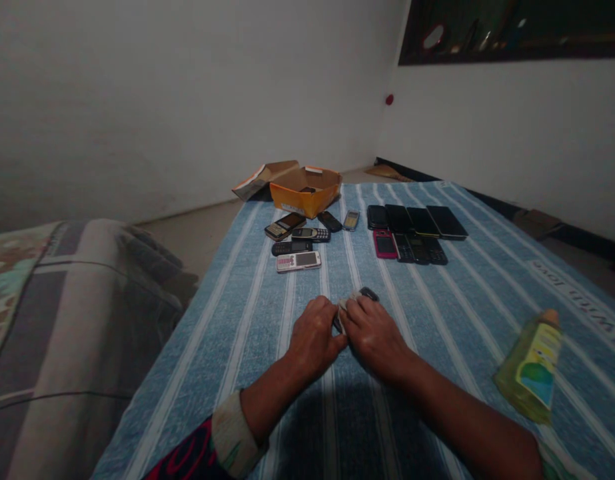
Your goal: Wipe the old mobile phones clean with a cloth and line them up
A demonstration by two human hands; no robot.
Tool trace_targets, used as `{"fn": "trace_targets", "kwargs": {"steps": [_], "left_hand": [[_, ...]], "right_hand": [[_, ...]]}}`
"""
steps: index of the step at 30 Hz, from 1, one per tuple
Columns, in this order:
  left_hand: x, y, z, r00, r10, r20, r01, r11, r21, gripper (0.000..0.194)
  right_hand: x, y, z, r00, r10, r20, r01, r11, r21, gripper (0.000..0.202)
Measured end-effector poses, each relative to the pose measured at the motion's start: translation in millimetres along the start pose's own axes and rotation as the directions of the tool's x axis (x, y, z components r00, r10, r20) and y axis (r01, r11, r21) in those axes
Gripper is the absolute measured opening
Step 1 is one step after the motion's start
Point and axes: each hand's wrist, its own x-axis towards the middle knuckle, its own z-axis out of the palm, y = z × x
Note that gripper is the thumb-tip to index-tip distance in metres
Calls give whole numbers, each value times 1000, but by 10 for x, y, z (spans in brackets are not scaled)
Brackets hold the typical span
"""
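Observation:
My left hand [316, 335] is closed on the near end of a dark mobile phone [370, 293], close to the middle of the bed-like striped surface. A pale cloth [343, 308] is bunched under the fingers of my right hand [374, 333], which presses it against the phone. Most of the phone is hidden by the hands and cloth; its far end shows beyond my right fingers. Past the hands, several old keypad phones [298, 261] lie in a loose group to the left. Another group of phones [398, 220], some with large dark screens, lies in two rows to the right.
An open orange cardboard box [292, 200] with its flap folded back stands at the far edge. A yellow-green bottle [532, 367] lies at the right on the blue striped cloth cover [212, 320]. At the left is a fabric-covered piece of furniture [72, 333] with a dark cable across it.

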Motion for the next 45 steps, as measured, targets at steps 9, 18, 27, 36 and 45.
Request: {"fn": "trace_targets", "kwargs": {"steps": [9,18,27,36,45], "left_hand": [[-16,-6,21,1000,2,-22,-1,999,40,19],[-43,106,124,996,70,-45,-64,991,118,35],[41,54,-27,974,226,-16,-227,971,-72,9],[774,-67,-236,804,492,333,-431,869,-243,63],[780,-105,-228,853,402,332,-393,914,-99,41]], "right_hand": [[-293,87,-66,999,25,-43,-23,999,40,27],[-319,354,-126,930,365,51,-368,919,140,38],[-364,527,-103,895,446,-6,-422,851,313,41],[-388,558,-143,883,469,-18,-423,813,401,40],[-379,509,-165,929,352,-114,-332,930,159,33]]}}
